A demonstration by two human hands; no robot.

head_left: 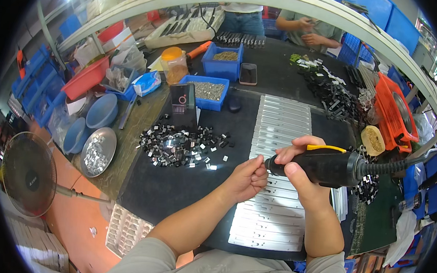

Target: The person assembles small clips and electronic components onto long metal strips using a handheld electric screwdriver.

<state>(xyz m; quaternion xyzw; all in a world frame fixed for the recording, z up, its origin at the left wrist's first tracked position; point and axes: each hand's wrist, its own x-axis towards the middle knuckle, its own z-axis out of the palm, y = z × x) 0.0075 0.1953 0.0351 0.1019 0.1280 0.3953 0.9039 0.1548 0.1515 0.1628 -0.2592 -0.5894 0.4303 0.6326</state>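
A black electric screwdriver (334,168) with a yellow lever lies in my right hand (311,192), its nose pointing left. Over the metal strips, my left hand (245,183) is closed in a pinch right at the tool's tip. Whatever its fingers hold is too small or hidden to make out. Beneath both hands, long silvery metal strips (268,224) lie side by side in a column on the black mat. Left of them is a scattered pile of small black and silver pieces (178,146).
Behind the pile stand blue bins of small metal parts (206,91) and an orange-lidded jar (173,63). A round metal dish (99,151) sits at the left. Black parts (331,93) are heaped at the far right, near an orange basket (392,112). Two people work across the table.
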